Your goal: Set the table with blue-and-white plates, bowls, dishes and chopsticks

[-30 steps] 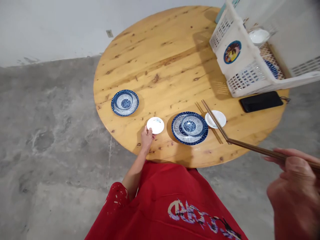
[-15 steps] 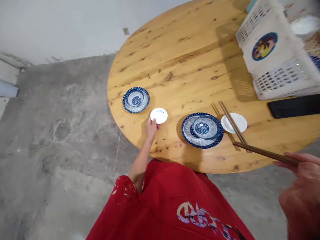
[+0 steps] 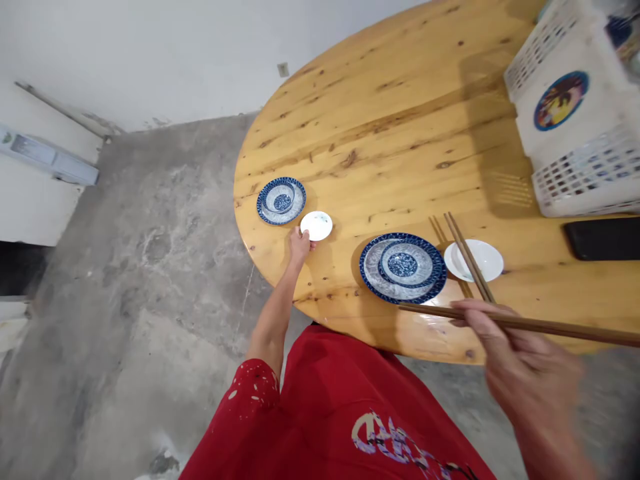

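Note:
My left hand (image 3: 299,244) reaches out over the round wooden table (image 3: 390,133) and pinches the near rim of a small white saucer (image 3: 317,225), right beside a blue patterned plate with a bowl on it (image 3: 281,200). My right hand (image 3: 525,373) holds a pair of brown chopsticks (image 3: 520,324) level over the table's near edge, tips pointing left. Just beyond them sits a larger blue patterned plate with a bowl (image 3: 403,267), a white saucer (image 3: 474,260) and a second pair of chopsticks (image 3: 467,257) lying across it.
A white plastic basket (image 3: 575,113) with dishes stands at the table's far right, a black phone (image 3: 603,238) in front of it. Grey concrete floor lies to the left, a white wall behind. My red clothing fills the bottom of the view.
My left hand has slid the small white saucer leftward, up against the far blue plate. My right hand has brought the chopsticks left and closer to the table edge. The view has shifted left.

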`<action>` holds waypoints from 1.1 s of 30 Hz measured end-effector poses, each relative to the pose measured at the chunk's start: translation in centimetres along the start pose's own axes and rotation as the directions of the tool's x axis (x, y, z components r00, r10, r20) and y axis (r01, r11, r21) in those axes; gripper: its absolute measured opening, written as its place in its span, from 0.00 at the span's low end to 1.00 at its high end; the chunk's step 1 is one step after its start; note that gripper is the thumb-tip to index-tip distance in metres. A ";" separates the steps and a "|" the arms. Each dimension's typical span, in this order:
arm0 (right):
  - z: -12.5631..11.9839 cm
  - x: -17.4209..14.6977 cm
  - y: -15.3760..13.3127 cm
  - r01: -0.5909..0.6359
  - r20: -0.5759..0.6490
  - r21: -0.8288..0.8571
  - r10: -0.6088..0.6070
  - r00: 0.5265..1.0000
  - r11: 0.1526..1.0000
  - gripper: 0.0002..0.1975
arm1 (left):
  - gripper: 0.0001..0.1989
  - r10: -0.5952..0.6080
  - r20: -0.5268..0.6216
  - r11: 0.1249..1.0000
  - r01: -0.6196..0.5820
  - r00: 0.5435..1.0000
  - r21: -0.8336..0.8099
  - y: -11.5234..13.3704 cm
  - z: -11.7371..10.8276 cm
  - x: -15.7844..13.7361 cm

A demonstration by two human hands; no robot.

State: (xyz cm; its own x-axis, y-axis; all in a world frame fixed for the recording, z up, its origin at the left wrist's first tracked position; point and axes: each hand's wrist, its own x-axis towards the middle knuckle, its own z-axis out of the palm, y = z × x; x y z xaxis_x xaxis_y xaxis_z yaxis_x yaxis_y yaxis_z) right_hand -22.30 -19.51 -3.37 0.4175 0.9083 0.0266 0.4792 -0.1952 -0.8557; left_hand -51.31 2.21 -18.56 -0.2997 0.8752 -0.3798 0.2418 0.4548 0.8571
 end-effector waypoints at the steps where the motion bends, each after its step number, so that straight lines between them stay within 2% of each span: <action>1: 0.9 0.1 -0.2 0.000 0.054 0.041 -0.002 0.999 0.999 0.12 | 0.02 0.005 -0.004 1.000 -0.005 1.000 0.005 0.1 0.0 0.1; 5: 4.6 -0.5 0.7 0.003 0.260 0.142 -0.040 0.965 0.990 0.14 | 0.03 0.033 -0.007 0.999 -0.033 0.999 0.016 0.1 0.1 0.4; 9: 8.0 -1.3 1.4 -0.052 0.367 0.156 -0.009 0.930 0.986 0.17 | 0.03 0.043 0.025 0.999 -0.043 0.999 0.018 0.2 0.0 0.8; 13: 11.8 -0.9 0.6 -0.071 0.419 0.111 0.018 0.908 0.991 0.18 | 0.03 0.039 0.083 0.999 -0.041 0.996 0.019 0.3 -0.4 1.6; 17: 16.4 1.1 -0.7 -0.124 0.420 0.059 0.088 0.903 0.991 0.20 | 0.03 0.029 0.185 0.998 -0.037 0.982 0.041 0.3 -0.9 2.5; 24: 24.1 5.6 -2.5 -0.299 0.438 0.042 0.251 0.863 0.953 0.12 | 0.05 0.027 0.353 0.998 -0.046 0.935 0.046 0.3 -1.6 3.5; 29: 27.5 7.6 -4.4 -0.502 0.470 0.100 0.404 0.785 0.859 0.08 | 0.06 0.038 0.430 0.999 -0.039 0.902 -0.008 -1.0 -3.9 2.7; 31: 28.4 8.1 -5.1 -0.557 0.471 0.157 0.433 0.768 0.816 0.09 | 0.09 0.034 0.502 0.999 -0.040 0.864 0.000 -2.1 -5.6 2.1; 33: 29.0 8.4 -5.5 -0.593 0.460 0.208 0.457 0.761 0.778 0.11 | 0.13 0.057 0.606 0.997 -0.075 0.794 0.005 -3.1 -7.5 1.3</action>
State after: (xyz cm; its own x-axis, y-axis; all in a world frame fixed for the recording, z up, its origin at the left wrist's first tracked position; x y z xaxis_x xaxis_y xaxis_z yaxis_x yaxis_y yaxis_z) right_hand -43.85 -0.08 -13.40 0.1812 0.7723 -0.6088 -0.0351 -0.6136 -0.7888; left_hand -59.33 0.72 -19.12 0.3348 0.8205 -0.4633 0.2683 0.3884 0.8816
